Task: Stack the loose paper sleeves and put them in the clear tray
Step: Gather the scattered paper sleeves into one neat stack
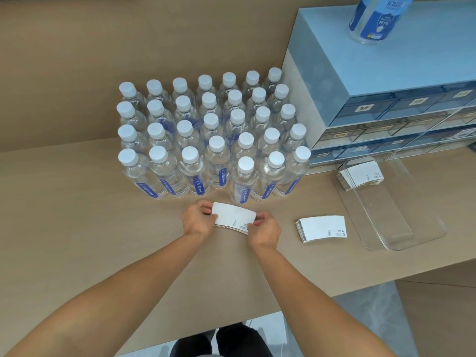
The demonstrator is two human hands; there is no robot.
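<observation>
Both forearms reach forward over the table (77, 228). Left hand (197, 220) and right hand (265, 229) pinch opposite ends of a sleeve stack (233, 217); its lower sheets are largely hidden. Right of the hands lies a second stack (322, 228), then the clear tray (412, 228) holding a third stack (360, 175), print illegible. Bottles (213, 135) stand beyond.

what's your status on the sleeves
Both hands, left and right, squaring held stack. Second stack on table, third in clear tray. Path clear.
</observation>
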